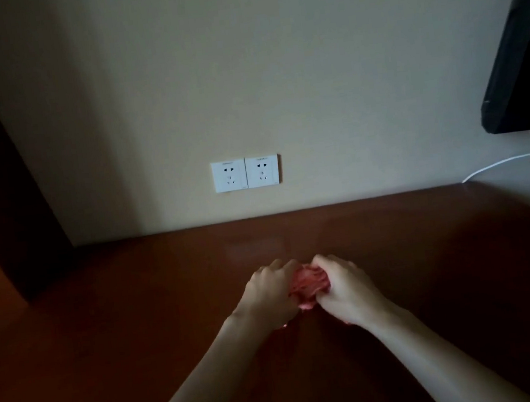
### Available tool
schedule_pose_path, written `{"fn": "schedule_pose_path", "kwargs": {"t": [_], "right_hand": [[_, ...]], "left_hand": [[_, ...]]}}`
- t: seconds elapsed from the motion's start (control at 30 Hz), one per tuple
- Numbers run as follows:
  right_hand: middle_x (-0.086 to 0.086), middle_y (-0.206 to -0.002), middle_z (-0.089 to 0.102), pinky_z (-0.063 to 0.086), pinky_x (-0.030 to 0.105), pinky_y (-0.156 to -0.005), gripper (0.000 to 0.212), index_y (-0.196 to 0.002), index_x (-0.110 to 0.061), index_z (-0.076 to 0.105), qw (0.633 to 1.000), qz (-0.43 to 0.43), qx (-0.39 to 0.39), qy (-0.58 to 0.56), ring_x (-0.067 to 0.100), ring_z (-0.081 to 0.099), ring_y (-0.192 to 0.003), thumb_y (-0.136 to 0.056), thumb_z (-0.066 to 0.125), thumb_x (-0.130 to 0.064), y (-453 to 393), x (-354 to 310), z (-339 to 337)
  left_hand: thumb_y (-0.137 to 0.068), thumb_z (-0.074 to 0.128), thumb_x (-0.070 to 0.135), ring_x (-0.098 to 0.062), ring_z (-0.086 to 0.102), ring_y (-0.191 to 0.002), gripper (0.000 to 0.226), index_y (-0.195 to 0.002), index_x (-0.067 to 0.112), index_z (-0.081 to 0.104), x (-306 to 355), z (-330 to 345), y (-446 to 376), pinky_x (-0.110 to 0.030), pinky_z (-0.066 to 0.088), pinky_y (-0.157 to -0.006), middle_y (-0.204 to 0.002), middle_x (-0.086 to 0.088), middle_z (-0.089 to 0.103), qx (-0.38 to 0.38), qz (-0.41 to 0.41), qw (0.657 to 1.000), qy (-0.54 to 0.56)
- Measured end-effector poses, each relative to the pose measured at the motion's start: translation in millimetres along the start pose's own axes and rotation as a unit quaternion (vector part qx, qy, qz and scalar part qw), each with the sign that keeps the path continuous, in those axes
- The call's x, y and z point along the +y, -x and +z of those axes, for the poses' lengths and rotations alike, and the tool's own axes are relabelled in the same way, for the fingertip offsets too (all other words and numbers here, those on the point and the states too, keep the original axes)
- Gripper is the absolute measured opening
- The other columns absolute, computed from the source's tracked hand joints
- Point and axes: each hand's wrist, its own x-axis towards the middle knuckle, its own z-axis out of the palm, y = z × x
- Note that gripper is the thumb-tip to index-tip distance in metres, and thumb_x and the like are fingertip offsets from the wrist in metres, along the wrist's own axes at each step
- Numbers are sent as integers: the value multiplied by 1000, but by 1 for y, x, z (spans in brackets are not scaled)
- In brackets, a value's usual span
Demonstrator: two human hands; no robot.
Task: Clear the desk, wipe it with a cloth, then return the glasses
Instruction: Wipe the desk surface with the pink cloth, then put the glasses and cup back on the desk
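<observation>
Your left hand (269, 294) and right hand (343, 291) both curl around a bunched pink cloth (308, 286), gripping it between them on the dark wooden desk (138, 314). Beyond, two white sockets (245, 173) sit on the wall; a black screen (521, 56) hangs at right.

Crumpled pink cloth (308, 286); smooth, faintly glossy brown wood desk (138, 314); matt wall (242, 71); white plastic sockets (245, 173)

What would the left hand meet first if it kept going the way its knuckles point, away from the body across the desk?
Past the pink cloth it grips, the left hand has only bare desk ahead, then probably the wall below the twin sockets; depth is hard to judge.
</observation>
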Motion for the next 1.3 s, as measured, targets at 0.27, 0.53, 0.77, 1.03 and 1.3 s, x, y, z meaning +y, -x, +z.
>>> {"fn": "schedule_pose_path", "kwargs": {"t": [0.27,0.53,0.77,1.03,1.3], "right_hand": [[1,-97,73,52,34,-72,23,-95,-24,59,996,-1,-73,50,28,68,-96,-73,66,-18,127,-82,-27],[-7,-75,67,55,37,-61,24,-76,-30,45,975,-204,-82,5,19,68,-71,-78,69,-25,191,-253,6],[-7,-82,62,48,33,-59,14,-92,-29,52,918,-374,-117,-53,22,65,-72,-83,61,-26,236,-428,99],[3,-108,64,53,41,-75,25,-104,-23,56,869,-446,-196,-82,33,64,-103,-81,63,-24,293,-546,224],[4,-102,58,47,36,-70,26,-108,-21,52,855,-448,-259,-40,32,64,-96,-84,61,-22,332,-559,338]], "left_hand": [[-88,76,12,-12,73,-60,26,-108,21,62,41,-28,161,-25,55,-47,-94,1,73,-44,-25,998,45],[-93,62,3,-16,71,-50,31,-108,30,56,-19,-109,361,-40,62,-51,-69,1,72,5,-105,994,-27],[-84,59,22,-15,71,-58,18,-97,35,59,-127,-138,543,-37,61,-56,-76,0,73,95,-237,964,-76],[-77,66,28,-25,67,-91,35,-112,24,66,-214,-100,691,-46,56,-79,-100,2,69,132,-345,925,-87],[-85,66,13,-12,73,-67,44,-119,40,60,-281,-12,745,-33,62,-60,-101,20,65,139,-400,906,-28]]}}
